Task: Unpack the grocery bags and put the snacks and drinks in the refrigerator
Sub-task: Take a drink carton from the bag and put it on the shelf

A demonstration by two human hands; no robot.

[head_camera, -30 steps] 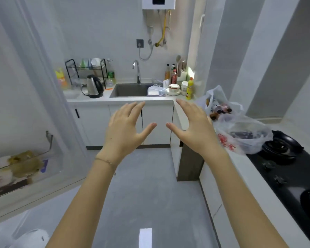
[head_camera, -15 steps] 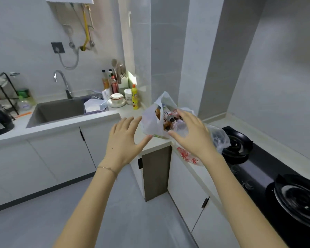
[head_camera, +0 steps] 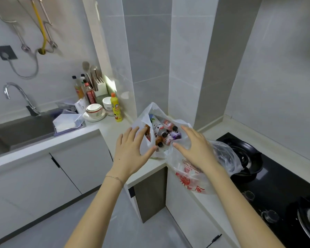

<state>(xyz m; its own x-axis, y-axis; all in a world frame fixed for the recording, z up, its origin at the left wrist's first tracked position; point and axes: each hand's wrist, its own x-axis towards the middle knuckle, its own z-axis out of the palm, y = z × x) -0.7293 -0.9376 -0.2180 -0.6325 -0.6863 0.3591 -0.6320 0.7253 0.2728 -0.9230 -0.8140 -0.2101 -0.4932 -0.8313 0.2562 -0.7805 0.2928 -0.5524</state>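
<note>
A white plastic grocery bag [head_camera: 147,113] stands open on the counter corner, with several drink bottles [head_camera: 164,130] showing inside. A second clear bag with red print [head_camera: 191,178] lies just right of it, hanging over the counter edge. My left hand [head_camera: 131,151] is spread open against the near left side of the white bag. My right hand [head_camera: 195,145] is spread open over the seam between the two bags, thumb near the bottles. Neither hand grips anything.
The white counter [head_camera: 113,129] holds a yellow dish-soap bottle [head_camera: 116,110], stacked bowls [head_camera: 94,110], sauce bottles and a knife block at the back. A sink [head_camera: 21,129] with a tap lies to the left. A black gas hob [head_camera: 276,185] is on the right.
My view has turned right from the fridge door and sink toward the counter corner. Both open hands have closed in on the grocery bags and now touch them.
</note>
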